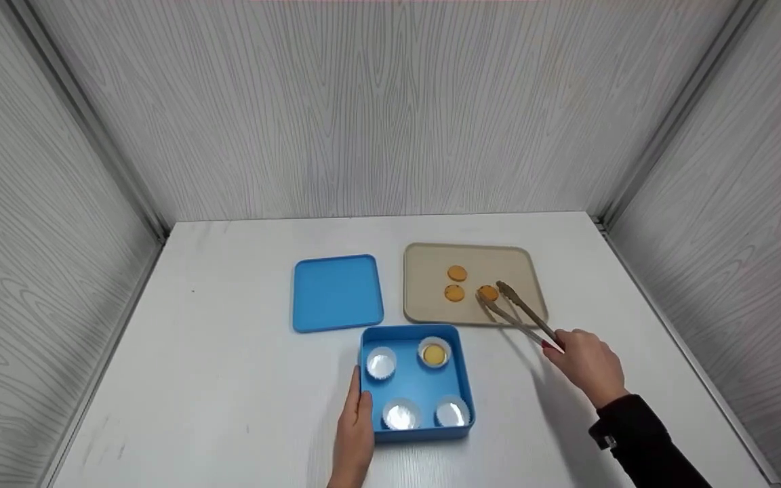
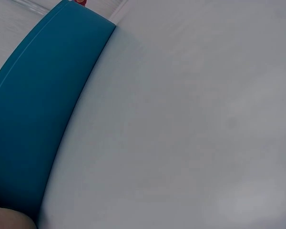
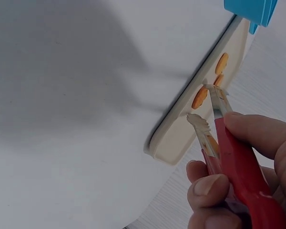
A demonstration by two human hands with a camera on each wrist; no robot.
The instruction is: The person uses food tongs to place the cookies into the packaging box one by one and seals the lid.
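Note:
A pair of tongs [image 1: 523,308] with red handles [image 3: 240,167] is gripped by my right hand [image 1: 588,364]. The tongs' spread tips stand on either side of a round cookie [image 1: 488,293] on the beige tray [image 1: 512,257]. Two other cookies, a rear one [image 1: 457,273] and a nearer one [image 1: 454,293], lie to its left. My left hand [image 1: 356,434] rests against the left wall of a blue box [image 1: 424,436]. Inside the box, one white paper cup [image 1: 422,347] holds a cookie [image 1: 434,354]; the others, such as the front-left cup [image 1: 401,413], hold none.
Behind and left of the box lies a flat blue lid [image 1: 337,293] on the white table [image 1: 228,379]. Grey wood-grain panels stand at the back [image 1: 377,122], left [image 1: 38,224] and right [image 1: 736,203].

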